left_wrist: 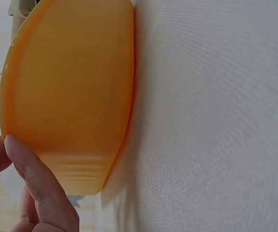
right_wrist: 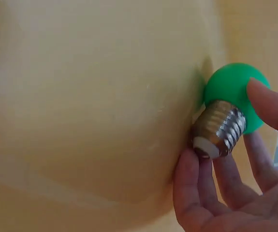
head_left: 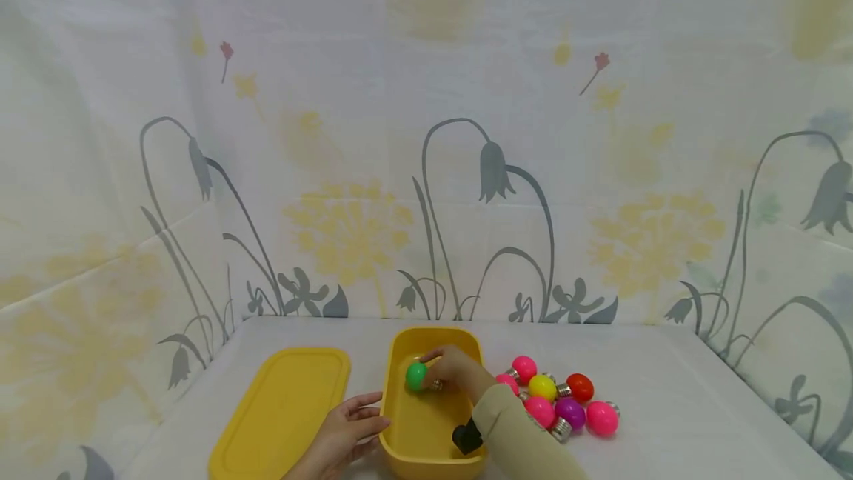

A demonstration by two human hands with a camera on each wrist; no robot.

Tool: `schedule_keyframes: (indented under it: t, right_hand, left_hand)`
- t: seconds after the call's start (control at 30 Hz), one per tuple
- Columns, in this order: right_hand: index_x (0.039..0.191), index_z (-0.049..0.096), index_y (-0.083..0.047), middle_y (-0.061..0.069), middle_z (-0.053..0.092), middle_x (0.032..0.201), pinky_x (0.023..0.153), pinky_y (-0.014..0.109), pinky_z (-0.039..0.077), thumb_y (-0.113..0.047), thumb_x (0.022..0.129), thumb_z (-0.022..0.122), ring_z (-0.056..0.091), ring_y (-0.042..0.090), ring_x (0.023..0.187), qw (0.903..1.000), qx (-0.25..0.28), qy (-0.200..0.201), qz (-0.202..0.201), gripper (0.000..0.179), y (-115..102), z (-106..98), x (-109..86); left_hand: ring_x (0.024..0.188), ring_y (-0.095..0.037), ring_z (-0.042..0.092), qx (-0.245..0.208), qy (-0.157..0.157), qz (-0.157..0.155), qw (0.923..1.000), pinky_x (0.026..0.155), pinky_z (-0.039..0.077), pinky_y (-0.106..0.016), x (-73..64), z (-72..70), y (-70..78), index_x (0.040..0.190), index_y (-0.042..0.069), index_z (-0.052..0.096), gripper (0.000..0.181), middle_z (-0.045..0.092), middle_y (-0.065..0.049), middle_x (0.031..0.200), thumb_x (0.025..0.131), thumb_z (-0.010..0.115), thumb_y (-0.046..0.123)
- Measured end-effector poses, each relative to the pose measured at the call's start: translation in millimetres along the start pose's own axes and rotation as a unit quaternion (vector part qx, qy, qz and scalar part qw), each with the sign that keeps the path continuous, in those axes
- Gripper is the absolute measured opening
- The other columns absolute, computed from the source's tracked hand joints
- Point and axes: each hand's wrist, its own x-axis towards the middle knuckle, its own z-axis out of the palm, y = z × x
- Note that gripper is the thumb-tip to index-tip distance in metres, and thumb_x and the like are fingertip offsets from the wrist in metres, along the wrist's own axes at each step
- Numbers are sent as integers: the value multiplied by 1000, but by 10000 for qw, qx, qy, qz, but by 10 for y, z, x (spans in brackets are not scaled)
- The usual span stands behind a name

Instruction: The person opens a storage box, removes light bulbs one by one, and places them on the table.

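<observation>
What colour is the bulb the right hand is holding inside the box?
Green, with a silver screw base. The bulb shows best in the right wrist view, pinched by the right hand.

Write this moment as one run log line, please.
right hand: holds green bulb inside yellow box | left hand: touches box side | lid: off

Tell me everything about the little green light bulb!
The green bulb is small and round, with a smooth matte shell that looks like plastic and a shiny silver screw base with ridged threads and a pale tip. It is unlit and looks whole. The right hand holds it in its fingertips inside the yellow tub, toward the far end, its base pointing toward the palm. In the right wrist view it lies close against the tub's inner surface; whether it touches is unclear.
</observation>
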Motion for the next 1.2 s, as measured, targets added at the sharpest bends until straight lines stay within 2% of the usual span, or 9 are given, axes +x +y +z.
schedule_keyframes:
  t: [0.17,0.5,0.67,1.0,1.2]
  right_hand:
    - [108,64,0,11,56,82,60,32,52,8,70,73,53,19,63,9992,-94,-386,-45,40,-3,47,-17]
    - [107,61,-2,10,56,79,65,35,54,-1,74,75,53,20,68,9993,-67,-362,38,36,-104,51,-102]
    - [108,59,-1,11,57,78,65,36,55,-2,74,75,56,21,68,9989,108,-440,-125,38,-197,-7,-194]
    - [112,54,2,11,59,87,69,36,55,-7,78,73,58,20,73,9939,480,-855,-504,40,-323,-166,-400]
    - [113,53,4,13,58,93,69,34,55,-7,79,72,61,18,74,9896,724,-1071,-632,40,-402,-236,-575]
  left_hand:
    - [76,-12,59,15,80,2,10000,68,53,-28,3,10,6,131,-8,44,57,55,-10,98,82,70,5]
    - [77,-12,58,-3,111,-56,9999,68,53,-28,28,11,13,131,-7,44,57,55,-12,101,82,71,5]
    - [78,-13,57,1,59,-106,9999,69,53,-28,21,1,10,131,-7,43,58,54,-11,100,82,70,6]
    - [79,-14,56,27,-19,-78,10000,70,53,-29,30,-7,-14,130,-8,44,57,53,-8,95,82,71,8]
    - [80,-14,59,51,-9,-215,9998,72,53,-30,56,-16,-10,130,-8,44,56,55,-8,96,83,70,8]
